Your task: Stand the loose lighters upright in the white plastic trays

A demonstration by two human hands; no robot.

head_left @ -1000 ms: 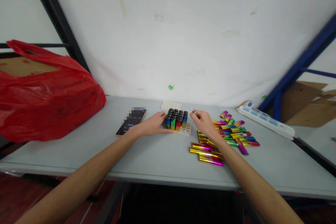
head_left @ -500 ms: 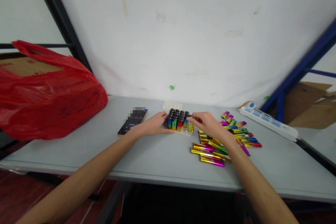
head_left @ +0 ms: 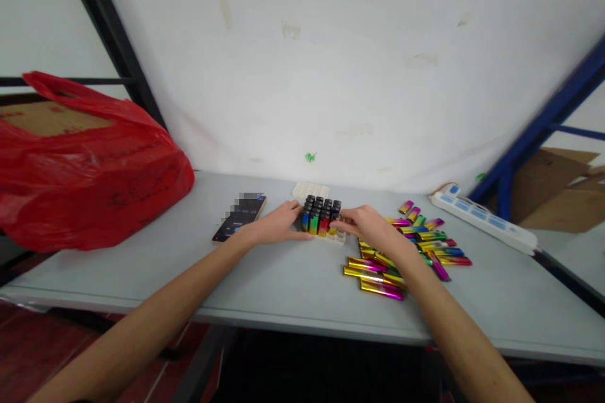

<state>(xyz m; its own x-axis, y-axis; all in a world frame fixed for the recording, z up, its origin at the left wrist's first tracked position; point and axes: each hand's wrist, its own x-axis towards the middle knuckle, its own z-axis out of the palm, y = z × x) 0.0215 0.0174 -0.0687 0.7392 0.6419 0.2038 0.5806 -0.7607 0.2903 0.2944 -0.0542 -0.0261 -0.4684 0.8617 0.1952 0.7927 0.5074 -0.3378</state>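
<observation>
1. The block of black-topped tubes (head_left: 314, 216) stands upright in a pale tray (head_left: 339, 237) at the centre of the frame; a few bare sockets show at its lower right.
2. The right hand (head_left: 365, 225), right of centre, has dropped lower against the block's right side. Half a second ago a yellow tube showed in its fingers; now only a yellow end (head_left: 333, 232) peeps out below them. The piece seems to be at its socket, though whether it is pinched or released I cannot tell.
3. The left hand (head_left: 278, 225) has stayed put, thumb and fingers spread around the block's left corner, apparently steadying it.
4. Loose shiny tubes (head_left: 429, 235) lie heaped right of centre, beside the right forearm.
5. Farther out: a second pale tray (head_left: 311, 189) behind the block, a phone (head_left: 244, 213) left of centre, a power strip (head_left: 482, 219) at right, a red bag (head_left: 89, 176) at far left.
</observation>
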